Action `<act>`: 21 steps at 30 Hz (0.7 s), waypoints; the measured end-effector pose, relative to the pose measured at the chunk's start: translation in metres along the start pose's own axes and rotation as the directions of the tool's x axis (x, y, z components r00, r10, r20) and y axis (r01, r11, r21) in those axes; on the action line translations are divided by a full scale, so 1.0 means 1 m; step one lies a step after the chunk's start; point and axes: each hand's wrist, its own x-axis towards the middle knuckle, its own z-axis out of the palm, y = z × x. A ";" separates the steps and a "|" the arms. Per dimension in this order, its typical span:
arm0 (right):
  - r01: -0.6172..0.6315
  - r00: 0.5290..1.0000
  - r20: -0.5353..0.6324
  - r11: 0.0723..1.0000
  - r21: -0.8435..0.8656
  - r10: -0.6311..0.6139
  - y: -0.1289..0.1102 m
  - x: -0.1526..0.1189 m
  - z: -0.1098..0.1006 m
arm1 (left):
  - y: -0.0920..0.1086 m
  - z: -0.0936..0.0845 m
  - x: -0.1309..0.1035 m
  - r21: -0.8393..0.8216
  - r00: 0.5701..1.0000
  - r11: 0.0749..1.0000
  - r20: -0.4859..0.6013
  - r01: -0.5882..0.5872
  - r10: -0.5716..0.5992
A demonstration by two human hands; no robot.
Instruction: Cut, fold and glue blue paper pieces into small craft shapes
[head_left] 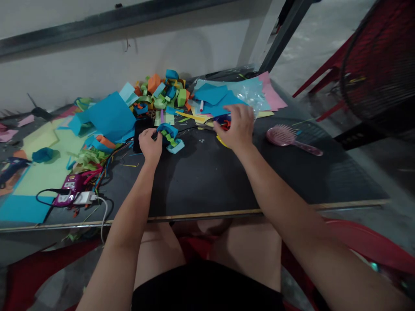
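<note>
My left hand (pixel 151 146) pinches a short paper chain (pixel 170 137) of blue and green loops, its light blue end loop touching the dark tabletop (pixel 201 181). My right hand (pixel 239 127) is arched with thumb and fingers apart over a dark blue and red object (pixel 224 121) whose kind I cannot make out. Beside that hand are scissors (pixel 205 126), their blades pointing left. A yellow curved piece (pixel 221 141) shows under the palm, partly covered. Just behind my left hand lies a black flat object (pixel 140 129).
Paper loops (pixel 158 93) are heaped at the back. Blue sheets (pixel 110 116) and a purple power strip (pixel 69 189) with cables lie left, near a glue gun (pixel 13 168). A pink hairbrush (pixel 288 139) rests right. A fan (pixel 382 65) stands beyond the table's right end.
</note>
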 end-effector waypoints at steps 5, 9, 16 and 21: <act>0.316 0.812 0.340 0.847 0.428 -0.475 -0.056 -0.016 0.006 | 0.005 0.009 -0.007 -0.252 0.999 0.968 0.034 -0.019 0.028; 0.333 0.722 0.428 0.816 0.473 -0.543 -0.067 -0.026 0.021 | 0.009 0.014 -0.015 -0.340 0.989 0.934 0.057 -0.109 0.137; 0.378 0.694 0.458 0.823 0.424 -0.555 -0.054 -0.016 0.012 | 0.001 0.022 -0.008 -0.480 0.991 0.877 -0.111 0.007 -0.069; 0.215 0.859 0.435 0.961 0.173 -0.270 -0.039 -0.012 0.009 | -0.006 0.021 0.000 -0.536 0.974 0.844 -0.177 0.023 -0.139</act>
